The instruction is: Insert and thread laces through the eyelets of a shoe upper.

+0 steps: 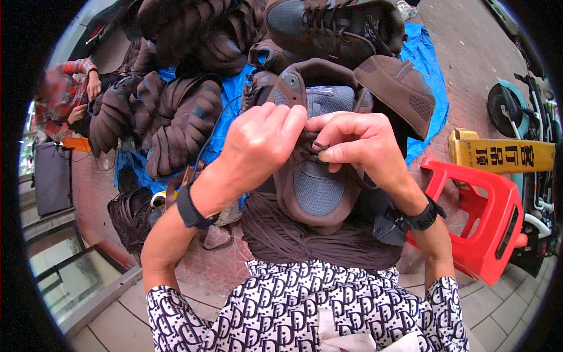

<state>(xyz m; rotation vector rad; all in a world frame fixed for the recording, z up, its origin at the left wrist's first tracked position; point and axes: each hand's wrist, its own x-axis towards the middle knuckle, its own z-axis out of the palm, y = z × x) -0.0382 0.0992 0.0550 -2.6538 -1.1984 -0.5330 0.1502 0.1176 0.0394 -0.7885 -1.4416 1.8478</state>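
Note:
A brown shoe upper with a blue-grey mesh toe (319, 190) sits in front of me, its toe toward my body. My right hand (366, 144) is closed in a pinch over the eyelets, with a dark brown shoelace (318, 145) between thumb and fingers. Part of the lace crosses the shoe's tongue below the fingertips. My left hand (258, 144) is closed in a fist at the left eyelet edge; what its fingers hold is hidden. Both hands meet over the shoe opening. A thick bundle of brown laces (316, 234) lies across my lap under the shoe.
Brown shoe uppers (187, 114) are stacked on a blue tarp (431, 76); a laced one (340, 26) lies beyond my hands. At right are a red plastic stool (487, 223) and a yellow box (498, 154). Another person (67, 97) works at far left.

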